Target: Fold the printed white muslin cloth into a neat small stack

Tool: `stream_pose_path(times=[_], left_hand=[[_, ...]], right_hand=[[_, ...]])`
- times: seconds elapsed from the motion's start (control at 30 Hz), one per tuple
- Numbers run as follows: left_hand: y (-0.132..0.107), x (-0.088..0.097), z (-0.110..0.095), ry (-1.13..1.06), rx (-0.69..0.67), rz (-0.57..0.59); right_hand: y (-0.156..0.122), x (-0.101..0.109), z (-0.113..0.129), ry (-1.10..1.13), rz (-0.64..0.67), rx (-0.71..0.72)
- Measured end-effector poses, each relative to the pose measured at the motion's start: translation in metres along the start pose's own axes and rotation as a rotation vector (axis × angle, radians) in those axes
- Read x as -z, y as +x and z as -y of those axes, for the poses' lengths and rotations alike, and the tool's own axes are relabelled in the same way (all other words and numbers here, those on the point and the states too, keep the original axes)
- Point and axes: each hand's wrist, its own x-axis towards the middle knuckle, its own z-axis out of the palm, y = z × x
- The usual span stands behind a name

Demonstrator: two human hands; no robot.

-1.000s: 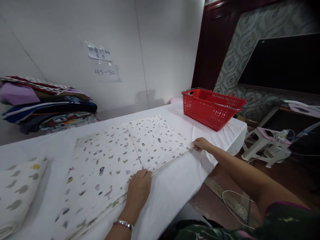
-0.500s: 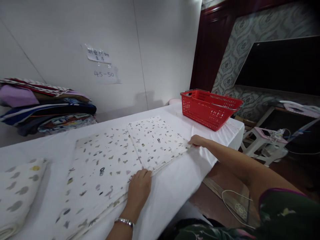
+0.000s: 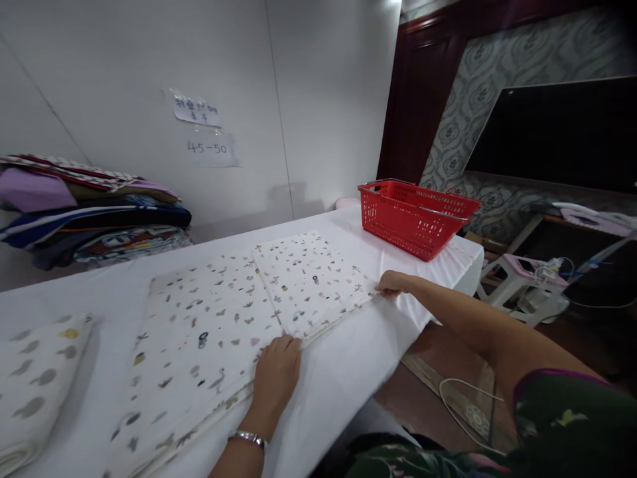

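Observation:
A white cloth (image 3: 209, 332) printed with small animals and leaves lies spread on the white-covered table (image 3: 343, 378), its right part folded over in a second layer. At the near edge, by the end of that fold, my left hand (image 3: 277, 368) has its fingers curled over the cloth; the thumb is hidden. My right hand (image 3: 391, 283) pinches the cloth's near right corner between thumb and fingers. A silver bracelet (image 3: 247, 438) circles the left wrist.
A folded cloth with grey prints (image 3: 40, 378) lies at the left. Folded fabrics (image 3: 99, 216) are piled at the back left by the wall. A red basket (image 3: 415, 222) stands on the table's far right end. Beyond it are a plastic stool (image 3: 522, 285) and cables.
Both hands keep their places on the cloth, and the cloth lies the same. Only a very slight shift of the view shows.

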Motion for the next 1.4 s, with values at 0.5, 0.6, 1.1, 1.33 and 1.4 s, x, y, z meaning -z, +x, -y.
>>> stream_pose_path(times=[0.5,0.6,1.1,1.33,1.4], left_hand=[[-0.001,0.0,-0.001,0.011,0.034,0.056],[-0.001,0.0,-0.001,0.012,0.032,0.052],[0.005,-0.003,-0.024,-0.018,-0.12,0.057],[0.006,-0.015,-0.04,-0.019,-0.086,0.165],[0.005,-0.017,-0.041,-0.028,-0.068,0.164]], right_hand=[[-0.001,-0.017,0.012,-0.09,-0.205,0.026],[-0.001,-0.019,0.01,-0.02,-0.171,0.037],[0.0,0.023,-0.007,0.143,-0.248,0.196],[-0.003,0.01,-0.017,-0.164,-0.328,0.182],[0.0,0.006,-0.023,-0.258,-0.346,0.21]])
